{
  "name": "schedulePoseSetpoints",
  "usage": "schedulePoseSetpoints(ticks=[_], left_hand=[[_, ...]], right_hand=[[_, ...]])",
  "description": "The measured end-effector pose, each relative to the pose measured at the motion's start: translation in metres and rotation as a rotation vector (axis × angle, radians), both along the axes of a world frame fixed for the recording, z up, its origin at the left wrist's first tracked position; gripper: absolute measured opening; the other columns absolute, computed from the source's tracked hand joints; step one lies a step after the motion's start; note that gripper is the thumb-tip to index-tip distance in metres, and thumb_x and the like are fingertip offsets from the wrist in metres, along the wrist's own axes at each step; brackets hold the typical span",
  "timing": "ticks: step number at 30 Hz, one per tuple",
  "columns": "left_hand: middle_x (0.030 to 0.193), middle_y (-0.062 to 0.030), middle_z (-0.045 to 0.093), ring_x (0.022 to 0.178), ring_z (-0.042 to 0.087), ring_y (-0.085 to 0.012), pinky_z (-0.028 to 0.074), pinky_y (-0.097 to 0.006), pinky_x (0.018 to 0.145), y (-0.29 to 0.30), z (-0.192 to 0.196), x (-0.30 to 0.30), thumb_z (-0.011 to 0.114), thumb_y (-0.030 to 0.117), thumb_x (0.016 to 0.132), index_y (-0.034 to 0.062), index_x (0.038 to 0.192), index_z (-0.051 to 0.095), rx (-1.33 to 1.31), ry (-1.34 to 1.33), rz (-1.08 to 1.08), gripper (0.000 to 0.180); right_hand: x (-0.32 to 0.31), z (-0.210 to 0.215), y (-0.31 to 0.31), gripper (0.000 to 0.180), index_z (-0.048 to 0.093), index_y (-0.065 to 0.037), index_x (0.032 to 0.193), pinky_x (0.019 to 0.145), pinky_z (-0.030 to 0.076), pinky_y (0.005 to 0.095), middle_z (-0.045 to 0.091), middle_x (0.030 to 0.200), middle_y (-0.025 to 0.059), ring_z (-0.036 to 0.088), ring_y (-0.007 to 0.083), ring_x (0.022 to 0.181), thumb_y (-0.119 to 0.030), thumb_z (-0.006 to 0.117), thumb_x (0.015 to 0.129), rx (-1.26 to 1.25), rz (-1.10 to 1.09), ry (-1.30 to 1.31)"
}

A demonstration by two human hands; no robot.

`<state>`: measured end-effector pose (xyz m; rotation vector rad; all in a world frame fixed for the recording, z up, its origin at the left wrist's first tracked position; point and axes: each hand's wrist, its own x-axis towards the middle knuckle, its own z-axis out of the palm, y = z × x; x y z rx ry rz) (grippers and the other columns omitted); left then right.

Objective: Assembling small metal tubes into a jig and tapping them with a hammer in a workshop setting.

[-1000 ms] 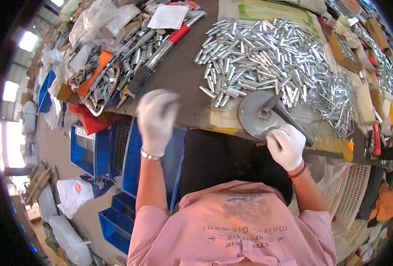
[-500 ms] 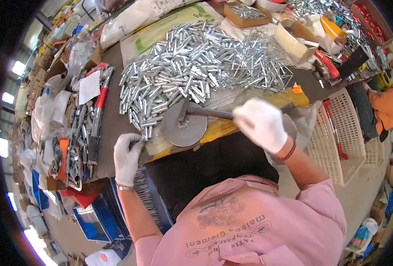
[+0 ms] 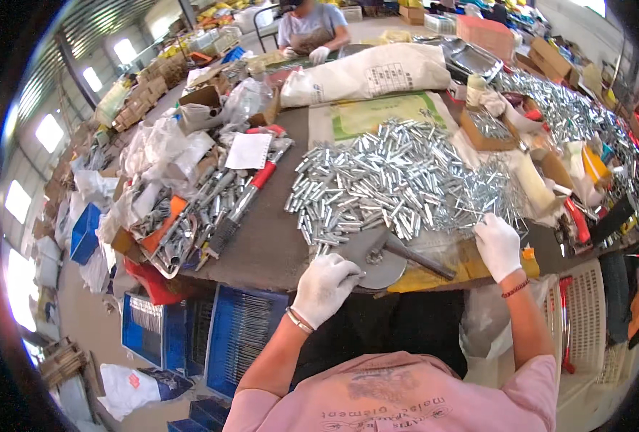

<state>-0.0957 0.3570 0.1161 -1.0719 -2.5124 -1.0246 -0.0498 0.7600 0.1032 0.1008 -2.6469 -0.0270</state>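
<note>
Workbench (image 3: 276, 245) heaped with metal tubes (image 3: 384, 180) fills a cluttered warehouse.

You are in a large hall with a corrugated metal roof (image 3: 100, 29). Bright windows (image 3: 49, 132) run along your left wall, giving daylight. Grey concrete floor (image 3: 82, 324) below. Long dark worktable (image 3: 262, 245) ahead; blue crates (image 3: 240, 335) sit under its edge.

Beyond my pile of metal tubes (image 3: 399, 180) lies a flat green-and-cream printed bag (image 3: 377, 119) — behind it a full white sack (image 3: 366, 72) with a dark label panel. Left of the pile — a white paper sheet (image 3: 249, 150).
</note>
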Motion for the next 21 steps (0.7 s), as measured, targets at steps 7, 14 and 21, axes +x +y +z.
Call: schedulePoseSetpoints(ticks=[7,14,21], left_hand=[[0.089,-0.0101,0.071,0.088,0.07,-0.0329,0.055,-0.044,0.08,-0.004,-0.007,0.002,0.088,0.016,0.084,0.0093,0.092,0.078,0.0,-0.01,0.047,0.014],[0.09,-0.0106,0.068,0.091,0.068,-0.0339,0.056,-0.046,0.082,-0.003,-0.014,-0.008,0.083,0.014,0.085,0.013,0.089,0.076,0.004,0.039,0.026,0.008],[0.091,-0.0109,0.069,0.09,0.068,-0.034,0.055,-0.044,0.08,0.001,-0.015,-0.016,0.085,0.013,0.083,0.0089,0.095,0.079,0.073,-0.112,0.01,0.014]], right_hand=[[-0.002,-0.002,-0.004,0.009,0.065,-0.012,0.082,0.07,0.057,0.044,0.061,0.087,0.0075,0.069,0.0291,0.082,-0.009,0.073,0.084,0.032,0.09,0.05],[0.006,0.034,-0.113,0.015,0.079,-0.015,0.101,0.077,0.06,0.0395,0.07,0.093,0.0085,0.072,0.0296,0.086,-0.007,0.078,0.088,-0.47,0.365,0.038],[-0.007,0.013,-0.152,0.006,0.074,-0.011,0.093,0.076,0.058,0.041,0.068,0.091,0.0075,0.071,0.031,0.087,-0.009,0.078,0.088,-0.438,0.385,-0.211]])
